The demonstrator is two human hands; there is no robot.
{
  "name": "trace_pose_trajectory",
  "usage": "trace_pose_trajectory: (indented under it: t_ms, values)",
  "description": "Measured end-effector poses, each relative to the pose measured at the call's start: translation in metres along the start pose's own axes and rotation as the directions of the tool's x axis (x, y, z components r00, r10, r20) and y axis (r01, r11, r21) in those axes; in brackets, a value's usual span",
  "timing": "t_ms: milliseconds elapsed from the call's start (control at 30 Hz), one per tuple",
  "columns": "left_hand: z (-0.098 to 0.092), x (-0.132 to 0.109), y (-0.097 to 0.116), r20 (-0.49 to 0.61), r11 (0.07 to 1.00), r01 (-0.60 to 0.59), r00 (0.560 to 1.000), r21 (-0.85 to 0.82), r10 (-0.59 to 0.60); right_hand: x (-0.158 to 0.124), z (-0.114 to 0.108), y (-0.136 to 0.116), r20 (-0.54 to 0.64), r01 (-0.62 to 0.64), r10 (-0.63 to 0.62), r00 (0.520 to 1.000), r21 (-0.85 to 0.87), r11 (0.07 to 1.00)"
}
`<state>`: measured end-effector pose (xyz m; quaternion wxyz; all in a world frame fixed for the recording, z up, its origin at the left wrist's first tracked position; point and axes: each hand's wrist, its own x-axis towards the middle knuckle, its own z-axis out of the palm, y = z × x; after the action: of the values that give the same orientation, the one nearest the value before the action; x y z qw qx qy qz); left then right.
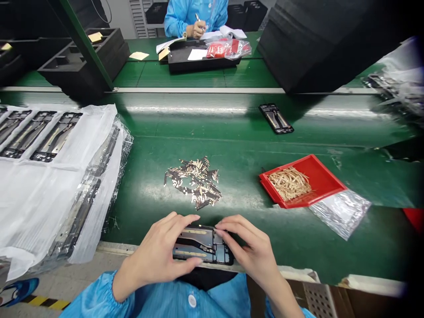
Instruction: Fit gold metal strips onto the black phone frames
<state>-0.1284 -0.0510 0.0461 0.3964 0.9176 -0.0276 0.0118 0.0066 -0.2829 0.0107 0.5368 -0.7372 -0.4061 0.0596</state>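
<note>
A black phone frame [195,244] with two pale strips and a dark curved cable lies sideways at the front edge of the green bench. My left hand [162,249] grips its left part, thumb along the near edge and fingers along the far edge. Thumb and index finger of my right hand [248,245] are pinched together at the frame's far edge, right of its middle. Whatever may be between those fingertips is too small to make out. Beyond my hands lies a loose pile of small black-and-gold strips [198,181].
A red tray [326,176] of thin tan strips stands right, touching a clear plastic bag [342,210]. Another phone frame [276,118] lies farther back. Stacked wrapped trays [49,190] of frames fill the left. Across the bench, a person in blue [195,17] holds a pen.
</note>
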Motion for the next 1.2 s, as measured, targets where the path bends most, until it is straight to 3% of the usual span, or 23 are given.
trace_pose_trajectory:
  t_ms: [167, 267, 433, 700, 967, 1133, 1200]
  values:
    - [0.012, 0.002, -0.005, -0.272, 0.998, -0.042, 0.962, -0.056, 0.026, -0.003, 0.001, 0.005, 0.031, 0.141, -0.141, 0.989, 0.030, 0.990]
    - [0.017, 0.005, -0.006, -0.364, 0.994, -0.071, 0.931, -0.080, 0.037, -0.007, 0.004, 0.007, 0.026, 0.161, -0.162, 0.986, 0.023, 0.987]
    - [0.021, 0.007, -0.006, -0.413, 0.990, -0.083, 0.910, -0.112, 0.029, -0.008, 0.006, 0.008, 0.005, 0.169, -0.169, 0.986, 0.002, 0.986]
    - [0.027, 0.004, -0.013, -0.444, 0.983, -0.106, 0.896, -0.148, 0.030, -0.004, 0.002, 0.004, 0.071, 0.138, -0.144, 0.987, 0.083, 0.987]
    - [0.035, 0.002, -0.015, -0.592, 0.977, -0.214, 0.785, 0.013, 0.180, -0.005, 0.009, -0.007, 0.010, -0.011, 0.009, 1.000, 0.195, 0.981]
    - [0.038, -0.002, -0.015, -0.604, 0.969, -0.237, 0.764, 0.065, 0.227, -0.007, 0.017, -0.006, -0.017, -0.036, 0.042, 0.999, 0.271, 0.962]
    - [0.039, -0.004, -0.016, -0.628, 0.965, -0.239, 0.735, 0.112, 0.255, -0.010, 0.021, -0.002, -0.027, -0.061, 0.071, 0.997, 0.280, 0.958]
